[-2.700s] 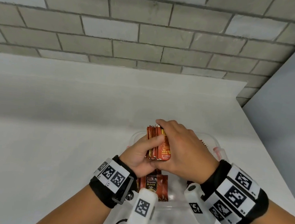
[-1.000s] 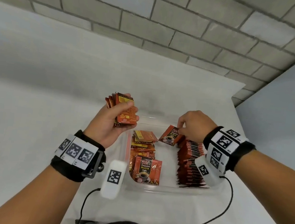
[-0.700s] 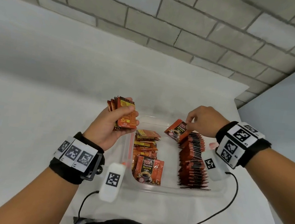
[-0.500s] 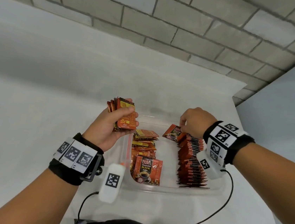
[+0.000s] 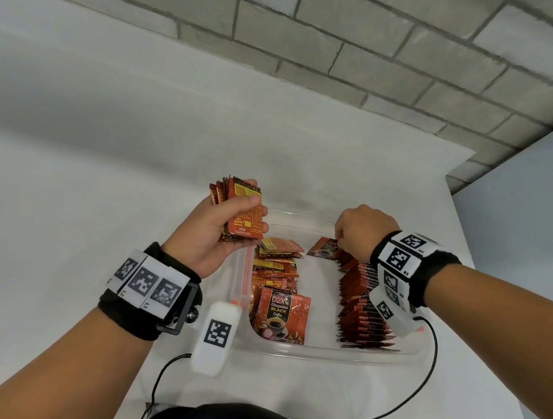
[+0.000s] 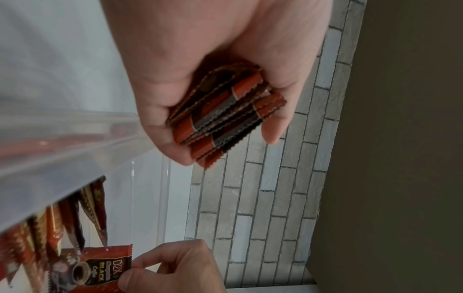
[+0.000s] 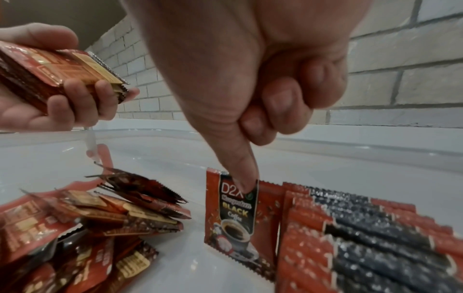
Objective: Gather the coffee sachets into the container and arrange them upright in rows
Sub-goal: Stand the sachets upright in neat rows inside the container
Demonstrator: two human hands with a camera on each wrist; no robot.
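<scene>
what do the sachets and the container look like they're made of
Sachets: probably thin printed foil or plastic film, glossy, with crimped zigzag edges. Container: clear, smooth, apparently rigid plastic; the sachets show through its walls.

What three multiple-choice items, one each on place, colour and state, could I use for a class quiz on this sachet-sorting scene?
1. Where is the upright row?
A. container's right side
B. container's left side
C. on the table

2. The sachets' main colour?
A. green
B. red
C. white

3. The left hand
A. rests flat
B. grips a stack of sachets
C. holds the container

Key: A, the row lines the right wall; B, red wrappers; B, fingers curl round the stack while the right hand pinches one sachet.
</scene>
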